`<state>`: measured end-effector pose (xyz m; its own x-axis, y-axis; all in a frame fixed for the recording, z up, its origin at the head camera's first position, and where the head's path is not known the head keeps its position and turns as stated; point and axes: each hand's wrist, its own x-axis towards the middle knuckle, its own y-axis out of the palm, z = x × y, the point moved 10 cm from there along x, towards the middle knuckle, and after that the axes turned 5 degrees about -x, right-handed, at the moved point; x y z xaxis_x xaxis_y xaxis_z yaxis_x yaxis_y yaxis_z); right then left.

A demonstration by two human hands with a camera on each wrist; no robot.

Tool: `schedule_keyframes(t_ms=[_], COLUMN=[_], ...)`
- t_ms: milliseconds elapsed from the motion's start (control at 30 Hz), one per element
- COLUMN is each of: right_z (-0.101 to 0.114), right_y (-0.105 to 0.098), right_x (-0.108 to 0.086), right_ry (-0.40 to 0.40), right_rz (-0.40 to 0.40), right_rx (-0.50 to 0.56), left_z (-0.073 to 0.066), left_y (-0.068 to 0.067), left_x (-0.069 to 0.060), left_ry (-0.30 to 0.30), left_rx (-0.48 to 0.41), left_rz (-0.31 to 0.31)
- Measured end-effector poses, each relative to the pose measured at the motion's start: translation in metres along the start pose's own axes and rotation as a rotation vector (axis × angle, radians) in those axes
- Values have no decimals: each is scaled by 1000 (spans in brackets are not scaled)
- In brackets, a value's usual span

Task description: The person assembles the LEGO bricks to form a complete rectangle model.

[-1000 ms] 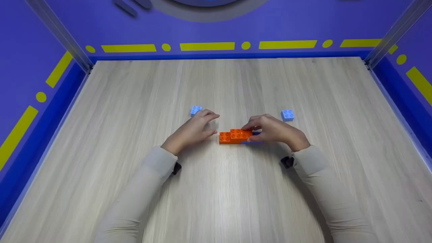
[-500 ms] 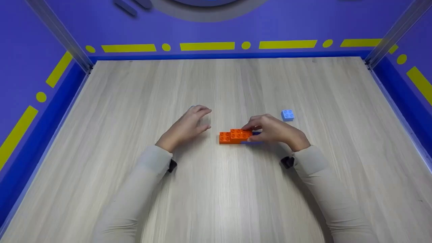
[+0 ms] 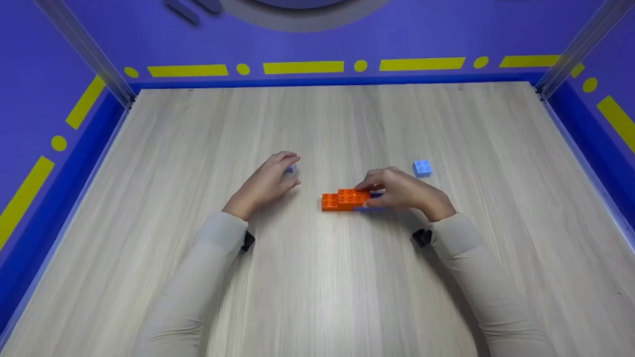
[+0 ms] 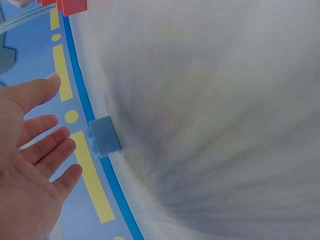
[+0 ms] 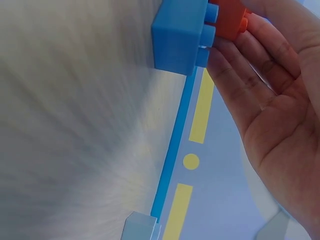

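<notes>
In the head view, my left hand (image 3: pixel 264 182) hovers with fingers spread by a light blue brick (image 3: pixel 290 169), partly hidden behind it. The left wrist view shows a gap between those fingers and the light blue brick (image 4: pixel 105 136). My right hand (image 3: pixel 399 192) pinches an upper orange brick (image 3: pixel 349 198) between thumb and fingers. That brick sits across a lower orange brick (image 3: pixel 329 202) and a dark blue brick (image 3: pixel 368 208), which stand end to end. The right wrist view shows the dark blue brick's end (image 5: pixel 177 37) close up, studs towards the palm.
A second light blue brick (image 3: pixel 422 168) rests on the wooden table (image 3: pixel 317 287), beyond my right hand. Blue walls with yellow dashes (image 3: pixel 303 67) enclose the table at the back and both sides.
My left hand has drawn left, away from the orange bricks, and the left light blue brick now shows between its thumb and fingers. The right hand keeps its hold in the same spot.
</notes>
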<state>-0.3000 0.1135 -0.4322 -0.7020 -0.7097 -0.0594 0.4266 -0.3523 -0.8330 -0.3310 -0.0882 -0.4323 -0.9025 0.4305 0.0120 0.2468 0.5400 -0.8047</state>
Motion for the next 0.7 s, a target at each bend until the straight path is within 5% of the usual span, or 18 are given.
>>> schedule_keyframes(t_ms=[400, 700], right_z=[0, -2], right_y=[-1, -1], right_x=[1, 2], right_ry=[-3, 7], right_rz=[-5, -1], right_rx=[17, 20], left_z=[21, 30], left_y=[-4, -1], left_x=[5, 7], left_ry=[-78, -141], left_rx=[4, 15], left_rz=[-6, 45])
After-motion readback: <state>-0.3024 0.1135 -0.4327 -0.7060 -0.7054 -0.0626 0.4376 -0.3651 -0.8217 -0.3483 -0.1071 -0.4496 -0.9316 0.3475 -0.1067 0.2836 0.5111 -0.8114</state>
